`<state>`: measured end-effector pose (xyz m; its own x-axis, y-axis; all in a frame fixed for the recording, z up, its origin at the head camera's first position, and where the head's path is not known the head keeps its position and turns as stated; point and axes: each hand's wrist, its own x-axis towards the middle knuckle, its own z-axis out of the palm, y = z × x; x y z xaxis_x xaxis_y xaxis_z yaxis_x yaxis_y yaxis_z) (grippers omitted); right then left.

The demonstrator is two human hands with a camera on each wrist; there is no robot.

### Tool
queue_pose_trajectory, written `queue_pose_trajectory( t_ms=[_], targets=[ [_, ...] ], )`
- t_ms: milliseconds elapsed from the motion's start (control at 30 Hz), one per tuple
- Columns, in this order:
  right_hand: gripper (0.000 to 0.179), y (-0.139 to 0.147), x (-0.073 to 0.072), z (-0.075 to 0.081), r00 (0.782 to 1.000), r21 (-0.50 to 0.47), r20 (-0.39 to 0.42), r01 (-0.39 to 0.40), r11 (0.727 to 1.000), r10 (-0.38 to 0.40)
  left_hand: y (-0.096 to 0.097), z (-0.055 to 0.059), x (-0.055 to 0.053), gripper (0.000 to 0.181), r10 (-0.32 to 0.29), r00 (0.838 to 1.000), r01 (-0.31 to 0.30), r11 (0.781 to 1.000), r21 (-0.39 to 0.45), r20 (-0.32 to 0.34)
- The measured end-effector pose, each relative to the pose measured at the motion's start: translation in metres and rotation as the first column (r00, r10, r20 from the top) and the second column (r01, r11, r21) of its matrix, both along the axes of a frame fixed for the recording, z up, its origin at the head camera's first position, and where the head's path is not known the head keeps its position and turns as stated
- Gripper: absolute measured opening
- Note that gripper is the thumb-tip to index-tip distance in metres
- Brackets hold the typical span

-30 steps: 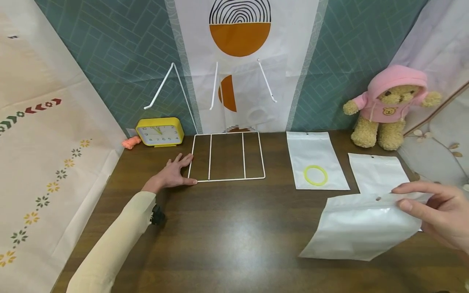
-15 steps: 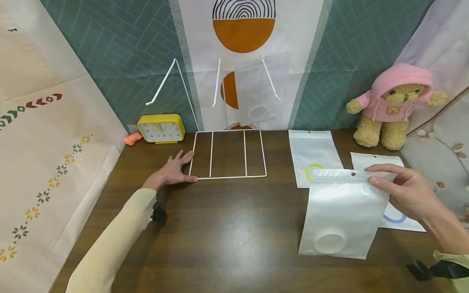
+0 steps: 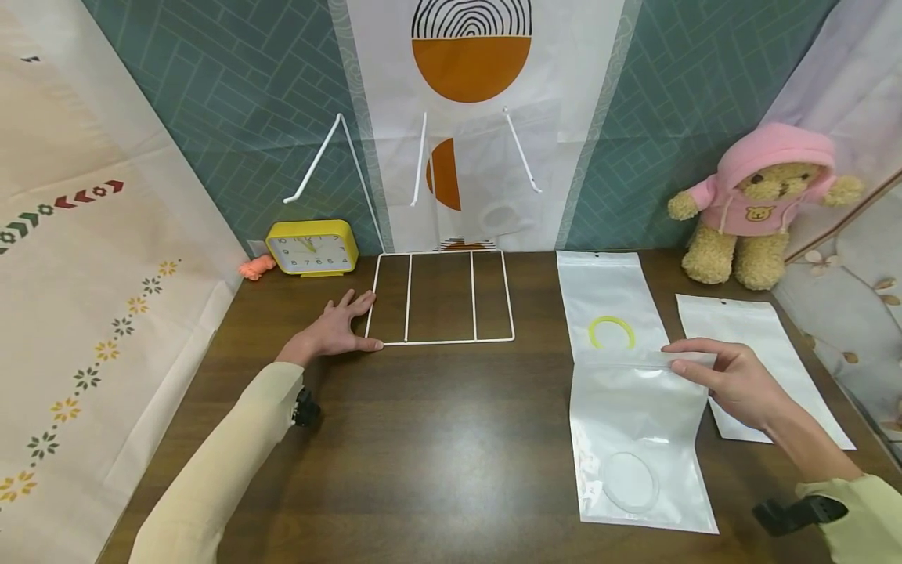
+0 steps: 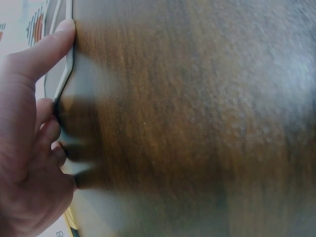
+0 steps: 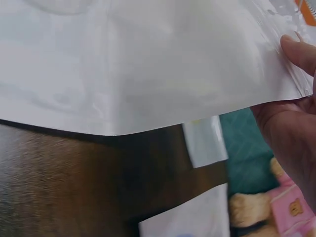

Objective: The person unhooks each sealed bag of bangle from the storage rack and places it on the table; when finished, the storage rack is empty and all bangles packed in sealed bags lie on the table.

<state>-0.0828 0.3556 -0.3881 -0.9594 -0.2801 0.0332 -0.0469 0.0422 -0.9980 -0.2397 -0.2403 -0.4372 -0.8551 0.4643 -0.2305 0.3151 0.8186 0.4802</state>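
My right hand (image 3: 733, 384) pinches the zip-top edge of a white pouch (image 3: 641, 407) between thumb and fingers. A pale ring shows in the pouch's lower part, which lies on the table, while the top edge is raised. In the right wrist view the pouch (image 5: 163, 69) bows away from the thumb. Behind it lies a second pouch (image 3: 599, 282) with a yellow ring (image 3: 611, 332). A third pouch (image 3: 740, 321) sits to the right, partly behind my hand. My left hand (image 3: 334, 327), fingers spread, rests at the left front corner of a white wire rack (image 3: 440, 342).
Three prongs of the rack (image 3: 521, 149) jut forward above its base. A yellow clock (image 3: 312, 247) and a small orange object (image 3: 257, 267) stand at the back left. The teddy bear (image 3: 768, 196) in a pink hoodie is at the back right.
My right hand has brought the pouch leftward and swung it down, so its lower part now lies flat on the table. My left hand stays at the rack.
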Motion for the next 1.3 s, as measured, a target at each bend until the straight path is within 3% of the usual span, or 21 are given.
queue_pose_trajectory(
  t_ms=[100, 200, 400, 633, 833, 1067, 1300],
  targets=[
    [0.036, 0.002, -0.001, -0.009, 0.999, -0.032, 0.016, -0.043, 0.999, 0.044, -0.001, -0.002, -0.001, 0.105, 0.000, 1.000, 0.000, 1.000, -0.001, -0.001],
    [0.035, 0.003, -0.002, -0.016, 0.998, 0.010, 0.020, -0.054, 0.998, 0.054, -0.001, -0.003, -0.002, 0.106, 0.002, 1.000, -0.002, 1.000, -0.001, 0.003],
    [0.030, 0.002, -0.001, -0.024, 1.000, 0.118, -0.006, -0.021, 0.993, 0.022, -0.001, -0.002, -0.001, 0.106, 0.002, 1.000, -0.002, 1.000, -0.001, 0.003],
    [0.026, 0.005, -0.002, -0.034, 1.000, 0.167, -0.016, -0.018, 0.986, 0.021, 0.000, -0.002, -0.001, 0.106, 0.002, 1.000, -0.002, 1.000, -0.007, 0.004],
    [0.021, 0.007, -0.003, -0.038, 0.998, 0.366, -0.048, 0.051, 0.929, -0.036, 0.000, -0.002, -0.001, 0.105, 0.004, 1.000, -0.004, 1.000, -0.013, 0.001],
    [0.023, 0.007, -0.006, -0.044, 0.992, 0.439, -0.115, 0.091, 0.894, -0.044, 0.000, -0.001, -0.001, 0.105, 0.007, 1.000, -0.006, 1.000, -0.012, 0.006],
    [0.022, 0.003, -0.009, -0.046, 0.974, 0.544, -0.227, 0.147, 0.826, -0.024, 0.000, -0.001, -0.001, 0.106, 0.015, 1.000, -0.014, 1.000, -0.023, 0.017]
  ],
)
